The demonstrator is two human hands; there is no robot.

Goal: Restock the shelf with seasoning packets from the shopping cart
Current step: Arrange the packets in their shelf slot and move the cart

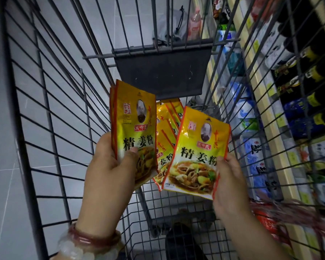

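Left hand point(109, 166) fingers clench two stacked packets point(133, 124); right hand point(231, 184) fingers grip one packet point(199, 152). Between them, several more packets point(167, 128) lie in the cart point(51, 113).

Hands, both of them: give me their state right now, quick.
Left hand: closed on a small stack of yellow seasoning packets.
Right hand: closed on one yellow packet, pinched at its lower right edge.
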